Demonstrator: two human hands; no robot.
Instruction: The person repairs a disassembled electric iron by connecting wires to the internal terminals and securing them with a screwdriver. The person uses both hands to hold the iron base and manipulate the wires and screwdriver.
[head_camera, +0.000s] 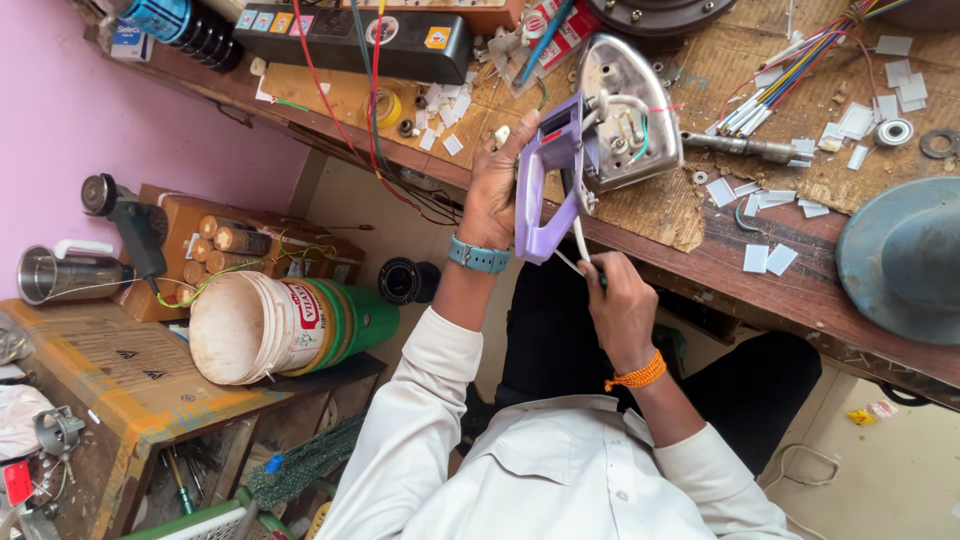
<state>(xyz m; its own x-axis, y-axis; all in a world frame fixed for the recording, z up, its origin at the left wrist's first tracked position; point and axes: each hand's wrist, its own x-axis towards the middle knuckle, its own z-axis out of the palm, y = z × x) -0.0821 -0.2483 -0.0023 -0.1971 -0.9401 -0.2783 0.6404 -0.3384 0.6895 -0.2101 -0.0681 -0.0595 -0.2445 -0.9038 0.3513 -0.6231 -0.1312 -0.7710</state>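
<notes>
Pink walls are standing beside a messy brown wooden workbench (700, 270) with small white paper bits scattered on it. I am looking down at two bare hands working at the bench edge.

I think a few things could go wrong. The opened electric iron with a light purple plastic handle and shiny metal bottom plate (600, 130) is sitting tilted up at the bench edge, so it could be tipping and falling toward the lap if the holding hand is letting go. The thin white wire (578, 240) could be snapping or pulling loose from inside the iron if the other hand is tugging too hard. The little coloured wires (630, 125) showing on the plate look easy to bend.

My left hand (495, 190) is wrapping around the purple handle, fingers closed tight on it, with a blue-green watch (478, 256) on the wrist. My right hand (620, 305), just below the handle, is pinching together on the white wire; a small dark tool may be in it too, but I cannot tell. An orange thread band (640, 375) is on that wrist.

Away from the grip, a bundle of long coloured wires (790, 75) is lying past the iron, and a white plastic bucket on its side (270, 325) is resting well off beside the left arm.
</notes>
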